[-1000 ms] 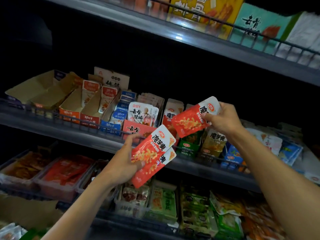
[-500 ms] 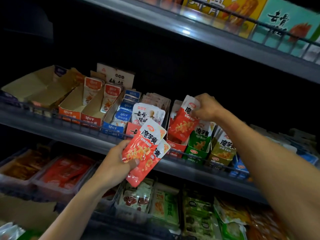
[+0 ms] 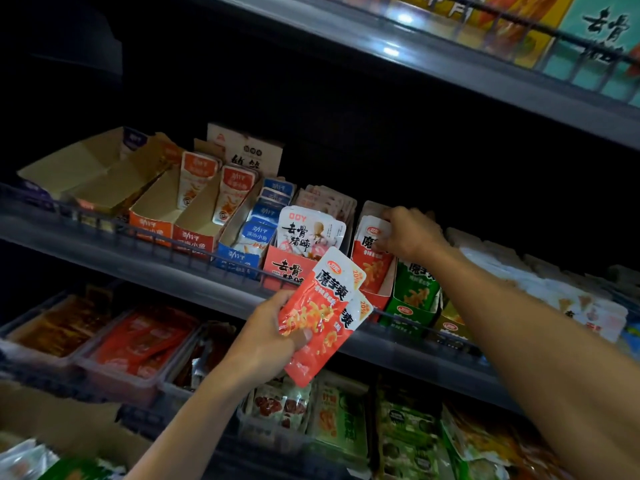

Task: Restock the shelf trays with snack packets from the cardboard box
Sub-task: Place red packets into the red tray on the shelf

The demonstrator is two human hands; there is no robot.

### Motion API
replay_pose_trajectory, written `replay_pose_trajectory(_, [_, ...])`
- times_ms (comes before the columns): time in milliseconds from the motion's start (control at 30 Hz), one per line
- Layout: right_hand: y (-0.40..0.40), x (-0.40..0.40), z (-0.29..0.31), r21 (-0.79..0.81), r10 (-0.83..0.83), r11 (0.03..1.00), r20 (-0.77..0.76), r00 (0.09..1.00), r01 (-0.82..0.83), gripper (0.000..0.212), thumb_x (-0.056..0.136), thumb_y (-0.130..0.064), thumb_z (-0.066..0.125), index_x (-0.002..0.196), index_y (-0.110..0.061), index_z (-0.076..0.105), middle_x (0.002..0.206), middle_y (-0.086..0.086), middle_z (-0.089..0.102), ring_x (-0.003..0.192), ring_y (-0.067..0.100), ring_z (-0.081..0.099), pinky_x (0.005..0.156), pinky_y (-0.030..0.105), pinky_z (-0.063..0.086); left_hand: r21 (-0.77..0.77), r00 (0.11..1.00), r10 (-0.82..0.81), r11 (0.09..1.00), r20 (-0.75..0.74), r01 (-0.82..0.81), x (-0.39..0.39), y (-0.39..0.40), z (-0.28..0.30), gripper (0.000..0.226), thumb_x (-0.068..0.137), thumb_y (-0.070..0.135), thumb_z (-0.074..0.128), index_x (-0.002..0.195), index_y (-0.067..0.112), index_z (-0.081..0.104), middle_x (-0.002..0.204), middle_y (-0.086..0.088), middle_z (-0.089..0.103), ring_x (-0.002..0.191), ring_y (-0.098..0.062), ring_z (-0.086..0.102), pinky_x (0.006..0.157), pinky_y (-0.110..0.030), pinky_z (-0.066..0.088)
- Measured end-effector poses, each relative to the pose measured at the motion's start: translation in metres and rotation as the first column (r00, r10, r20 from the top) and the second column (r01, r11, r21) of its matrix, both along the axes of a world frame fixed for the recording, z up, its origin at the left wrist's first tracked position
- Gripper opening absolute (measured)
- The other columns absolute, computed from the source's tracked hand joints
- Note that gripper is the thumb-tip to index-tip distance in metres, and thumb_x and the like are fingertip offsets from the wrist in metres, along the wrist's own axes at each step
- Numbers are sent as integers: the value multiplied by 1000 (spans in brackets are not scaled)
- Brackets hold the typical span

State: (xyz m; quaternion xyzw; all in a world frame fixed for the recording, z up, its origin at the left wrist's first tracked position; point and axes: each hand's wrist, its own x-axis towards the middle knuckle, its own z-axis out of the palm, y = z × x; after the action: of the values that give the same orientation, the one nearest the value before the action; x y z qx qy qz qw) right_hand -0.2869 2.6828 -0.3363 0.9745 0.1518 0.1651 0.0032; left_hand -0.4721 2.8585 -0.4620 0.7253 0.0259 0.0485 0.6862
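At the centre right of the head view, the right hand (image 3: 410, 233) now has its fingers curled over the top edge of a red-and-white foil snack packet (image 3: 372, 256) that stands upright inside the red cardboard display tray (image 3: 375, 299) on the middle shelf; a second ago that packet was held in the air in front of the shelf, and half a second ago it was only tipping in. One more packet is thus seated, and the restocking of this tray goes on. Just below centre, the left hand (image 3: 266, 341) grips two more flat red snack packets (image 3: 320, 317), fanned and tilted, thumb across the front, in front of the grey metal shelf edge (image 3: 207, 282); these are likely next. To the right of the red tray, a green cardboard tray (image 3: 408, 311) holds green packets. To its left, a pink tray (image 3: 287, 266) shows a white pouch, a blue tray (image 3: 235, 259) holds blue-and-white sachets, and two orange trays (image 3: 173, 233) are nearly bare, each with a few packets at the back. At lower left, clear plastic tubs (image 3: 114, 368) hold dark red packs. The cardboard box is not clearly seen.
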Motion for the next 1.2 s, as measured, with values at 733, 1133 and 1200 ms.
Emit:
replay_pose_trajectory(733, [-31,-116,-3,510,327,857,-435,839,-69,27,89,-45,65,96,-19,62,89,-5,73,74,9,71,64,24,56,-147,995,-96,984,23,98,-8,-36,11,36,84,-4,71,106,23,65,95,2,76,92,-16,71,83,-32,55])
replay_pose_trajectory(1133, [-47,-129,-8,584,405,811,-572,713,7,19,88,-12,72,100,-15,58,96,1,72,92,16,70,71,25,58,9,976,-213,977,40,213,-9,-48,7,24,92,25,65,116,21,60,106,2,74,95,-11,71,90,-41,57])
replay_pose_trajectory(1200, [-50,-128,-2,554,390,833,-569,724,-13,18,87,-8,71,96,-13,56,95,1,71,93,18,69,72,26,59,72,981,-185,981,64,181,-6,-51,7,23,91,27,67,112,23,60,104,4,73,94,-9,70,90,-38,57])
